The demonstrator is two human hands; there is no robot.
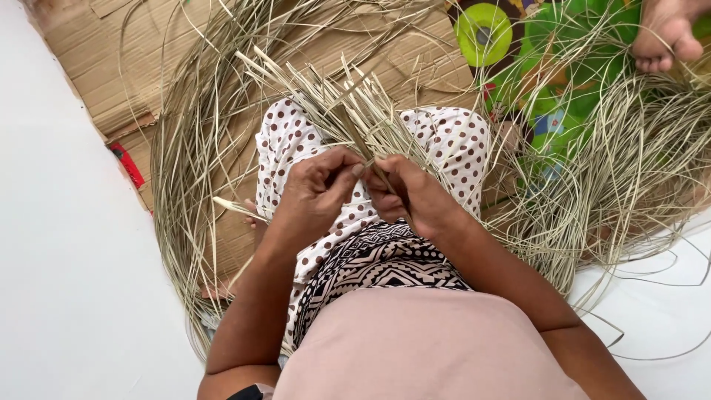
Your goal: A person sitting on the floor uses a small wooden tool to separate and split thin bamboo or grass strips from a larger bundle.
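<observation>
Both hands' (pixel 320 194) (pixel 409 194) grip pinches a straw bundle (pixel 348 111), fingertips hiding the strand ends.

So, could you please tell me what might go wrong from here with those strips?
The strips fan loosely past both hands, so the bundle may slip apart. Long loose strands curl around the lap and could tangle in. Thin stiff edges might nick the fingers.

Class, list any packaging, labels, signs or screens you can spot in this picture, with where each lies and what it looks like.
Flattened cardboard sheets: upper left on the floor under the straw strips, brown, corrugated.
Small red object: left edge of the cardboard, narrow; possibly a wrapper.
No signs or screens.
</observation>
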